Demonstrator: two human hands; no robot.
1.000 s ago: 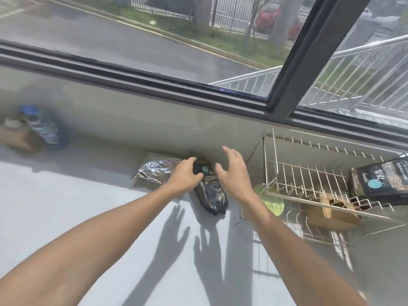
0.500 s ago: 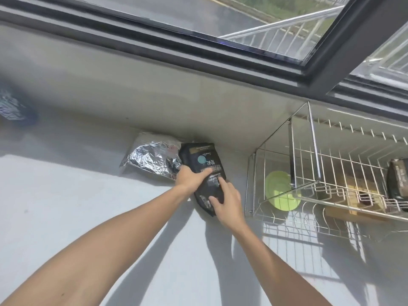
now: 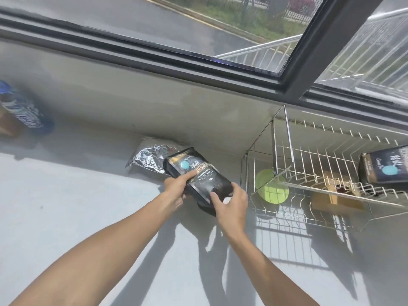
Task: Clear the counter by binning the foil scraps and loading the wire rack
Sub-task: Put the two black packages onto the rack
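Observation:
A black pouch [image 3: 198,175] with a teal dot is lifted just off the grey counter [image 3: 66,217], near the back wall. My left hand [image 3: 176,188] grips its left edge and my right hand [image 3: 231,204] grips its lower right end. Behind it lies a crumpled silver foil bag [image 3: 150,157] against the wall. The two-tier white wire rack [image 3: 313,164] stands to the right. On its upper tier rests a second black pouch [image 3: 384,168].
The rack's lower tier holds a green plate [image 3: 272,191] standing on edge and a brown cardboard box [image 3: 335,197]. A blue-labelled bottle [image 3: 24,111] lies at the far left by the wall. A dark window frame [image 3: 198,62] runs above the counter.
Both hands reached the black pouch, closed on it and lifted it off the counter, tilting it up away from the foil bag.

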